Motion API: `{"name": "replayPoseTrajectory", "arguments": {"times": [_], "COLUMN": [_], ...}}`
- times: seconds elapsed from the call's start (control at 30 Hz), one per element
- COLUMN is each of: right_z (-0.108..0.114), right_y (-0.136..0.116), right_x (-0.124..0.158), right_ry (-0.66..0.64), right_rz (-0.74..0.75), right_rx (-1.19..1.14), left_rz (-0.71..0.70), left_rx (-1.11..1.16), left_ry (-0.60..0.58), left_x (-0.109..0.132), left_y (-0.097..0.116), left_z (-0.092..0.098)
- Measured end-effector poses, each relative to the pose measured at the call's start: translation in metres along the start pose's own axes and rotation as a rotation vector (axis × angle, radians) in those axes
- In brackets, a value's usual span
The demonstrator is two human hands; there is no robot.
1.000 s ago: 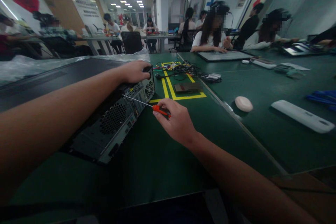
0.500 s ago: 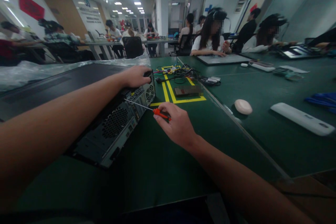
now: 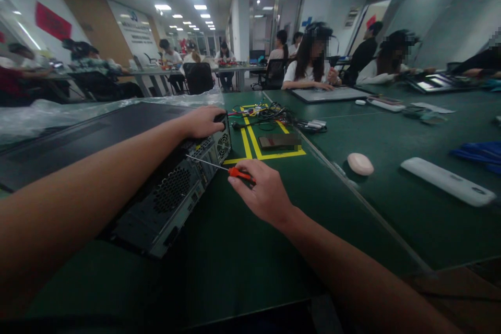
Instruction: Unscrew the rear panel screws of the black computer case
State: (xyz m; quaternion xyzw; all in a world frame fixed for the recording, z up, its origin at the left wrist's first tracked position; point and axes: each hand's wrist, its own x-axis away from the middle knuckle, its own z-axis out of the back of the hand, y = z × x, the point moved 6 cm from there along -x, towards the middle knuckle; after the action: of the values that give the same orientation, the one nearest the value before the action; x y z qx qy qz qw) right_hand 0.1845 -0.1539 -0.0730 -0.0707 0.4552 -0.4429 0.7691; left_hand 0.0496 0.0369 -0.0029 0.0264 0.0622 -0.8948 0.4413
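A black desktop computer case [image 3: 129, 224] lies on its side at the left, its vented rear panel turned towards me and to the right. My left hand [image 3: 205, 122] grips its upper edge near the far corner, with the thumb bent over the rim. In my right hand [image 3: 266, 190] is a screwdriver [image 3: 236, 173] with an orange handle, closed in by thumb and fingers. Its thin metal shaft points left, and the tip meets the rear panel near the top edge. Whether a screw sits under the tip is too small to tell.
Beyond the case, a bundle of cables [image 3: 274, 113] and a dark flat object [image 3: 279, 141] lie by yellow tape. Rightwards are a pale rounded object [image 3: 360, 164], a long white device [image 3: 448, 181] and blue material [image 3: 477, 155]. Plastic film [image 3: 50, 114] lies behind; people sit across the table.
The view has tilted slightly, so the scene sits a little lower. Both hands, the screwdriver and the case keep nearly the same places relative to one another.
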Motion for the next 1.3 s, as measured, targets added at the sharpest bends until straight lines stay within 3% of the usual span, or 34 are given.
{"name": "replayPoseTrajectory", "arguments": {"times": [1.3], "right_z": [-0.0027], "right_y": [-0.0003], "right_x": [0.0018], "right_ry": [-0.039], "right_rz": [0.008], "right_rx": [-0.024], "left_rz": [0.0], "left_rx": [0.04], "left_ry": [0.007], "left_x": [0.0009], "left_y": [0.0001], "left_z": [0.001]}}
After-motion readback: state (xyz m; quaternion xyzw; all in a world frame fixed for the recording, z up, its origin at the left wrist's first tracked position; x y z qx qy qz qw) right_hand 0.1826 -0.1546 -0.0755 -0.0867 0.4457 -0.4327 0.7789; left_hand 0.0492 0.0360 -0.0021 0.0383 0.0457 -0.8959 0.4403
